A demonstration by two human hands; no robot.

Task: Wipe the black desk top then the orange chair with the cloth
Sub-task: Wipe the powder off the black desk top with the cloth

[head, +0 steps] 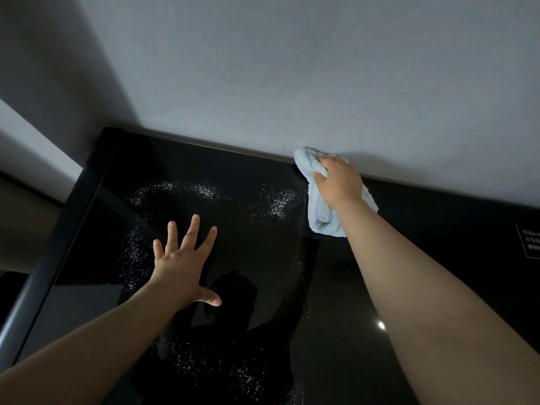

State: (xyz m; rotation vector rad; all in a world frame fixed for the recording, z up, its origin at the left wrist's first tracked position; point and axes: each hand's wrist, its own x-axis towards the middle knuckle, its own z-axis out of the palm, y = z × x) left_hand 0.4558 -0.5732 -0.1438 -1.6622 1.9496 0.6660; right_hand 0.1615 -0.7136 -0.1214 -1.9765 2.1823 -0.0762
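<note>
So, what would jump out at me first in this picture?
The pale blue cloth stands out most, bunched in the right hand at the far edge of the glossy black desk top, against the grey wall. Next come white specks scattered across the desk top, left of the cloth. The left hand lies spread open among them.

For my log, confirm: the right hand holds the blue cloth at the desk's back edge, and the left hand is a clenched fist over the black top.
Wrong on the left hand: the head view shows its fingers spread straight, not clenched, over the black desk top. The right hand does hold the blue cloth at the back edge.
</note>
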